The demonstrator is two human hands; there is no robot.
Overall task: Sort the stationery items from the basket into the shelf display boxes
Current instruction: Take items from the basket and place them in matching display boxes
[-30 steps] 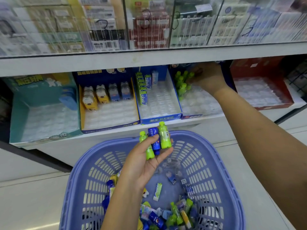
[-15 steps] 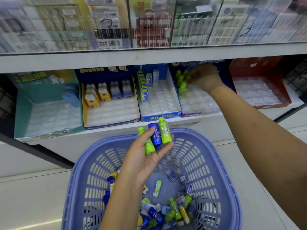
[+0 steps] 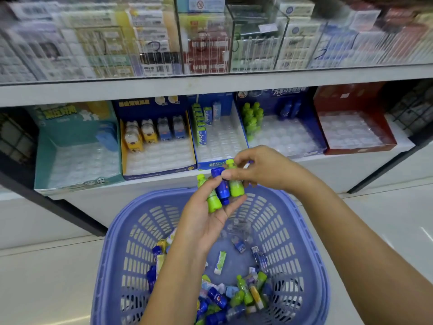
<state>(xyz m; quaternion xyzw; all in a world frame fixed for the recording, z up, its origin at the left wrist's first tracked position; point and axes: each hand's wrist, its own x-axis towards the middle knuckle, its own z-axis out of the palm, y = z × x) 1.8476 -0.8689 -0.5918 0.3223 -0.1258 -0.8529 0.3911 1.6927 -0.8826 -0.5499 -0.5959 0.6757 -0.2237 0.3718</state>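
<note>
Left hand [image 3: 206, 221]: palm up, fingers loosely curled, thumb across, holding three small bottles [image 3: 221, 186] side by side (green, blue, green).
Right hand [image 3: 262, 171]: fingers bent, thumb and forefinger pinching the outer green bottle [image 3: 235, 187] near its cap.
Position: both hands above the far rim of the purple basket [image 3: 131, 242].
Basket contents: mixed stationery pile [image 3: 234, 297] at the near end.
Lower shelf [image 3: 351, 170]: five display boxes in a row.
Dark blue box [image 3: 307, 113]: column of shelved green bottles [image 3: 251, 120] along its left side.
Red box [image 3: 356, 146]: lined with a clear tray.
</note>
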